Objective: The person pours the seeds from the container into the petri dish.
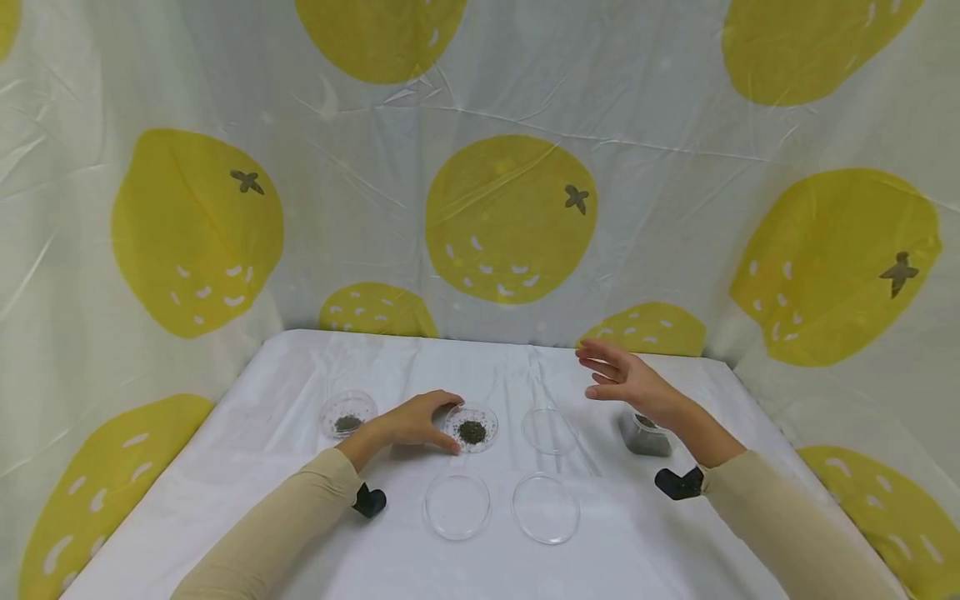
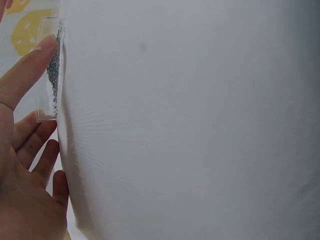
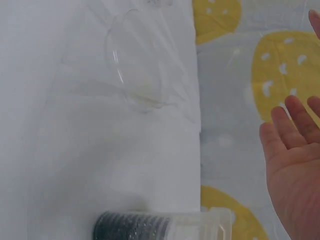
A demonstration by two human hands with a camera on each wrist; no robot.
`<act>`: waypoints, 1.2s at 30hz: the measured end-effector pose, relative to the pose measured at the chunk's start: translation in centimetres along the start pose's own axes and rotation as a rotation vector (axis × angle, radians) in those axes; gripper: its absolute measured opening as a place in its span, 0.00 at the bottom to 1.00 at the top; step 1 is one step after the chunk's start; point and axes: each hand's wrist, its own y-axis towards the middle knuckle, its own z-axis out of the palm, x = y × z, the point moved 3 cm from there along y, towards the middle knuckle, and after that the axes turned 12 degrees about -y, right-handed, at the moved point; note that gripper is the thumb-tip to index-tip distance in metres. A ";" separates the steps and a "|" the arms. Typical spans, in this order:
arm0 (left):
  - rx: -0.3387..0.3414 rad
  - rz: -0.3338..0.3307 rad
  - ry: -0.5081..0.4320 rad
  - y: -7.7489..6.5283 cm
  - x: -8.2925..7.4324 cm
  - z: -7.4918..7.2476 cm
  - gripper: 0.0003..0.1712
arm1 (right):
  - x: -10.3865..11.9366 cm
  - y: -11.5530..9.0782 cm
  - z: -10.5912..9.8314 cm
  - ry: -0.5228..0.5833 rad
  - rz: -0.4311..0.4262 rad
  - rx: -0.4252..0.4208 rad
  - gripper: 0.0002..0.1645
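Observation:
My left hand grips the rim of a clear petri dish, thumb on the near side and fingers round the far left. A small heap of dark green-brown granules lies in its middle, with bits scattered around. Side-on in the left wrist view, the thumb lies across the dish's wall. Raised over the table's right side, my right hand has its fingers loosely extended and holds nothing. Below it stands a clear container, partly filled with dark granules in the right wrist view.
Another petri dish with dark granules sits left of my left hand. One clear round dish or lid lies right of the gripped dish; two more, a left one and a right one, lie nearer. A lemon-print curtain hangs behind.

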 end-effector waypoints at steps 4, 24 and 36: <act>0.001 -0.011 -0.008 0.0 0.0 0.0 0.49 | -0.4 0.3 1.0 -0.009 0.012 0.011 0.52; 0.001 -0.024 0.001 0.0 -0.2 -0.1 0.49 | -4.7 0.0 4.6 -0.165 0.103 0.075 0.52; 0.002 -0.020 0.001 -0.1 -0.3 -0.2 0.50 | -6.4 -0.4 5.3 -0.347 0.201 0.098 0.60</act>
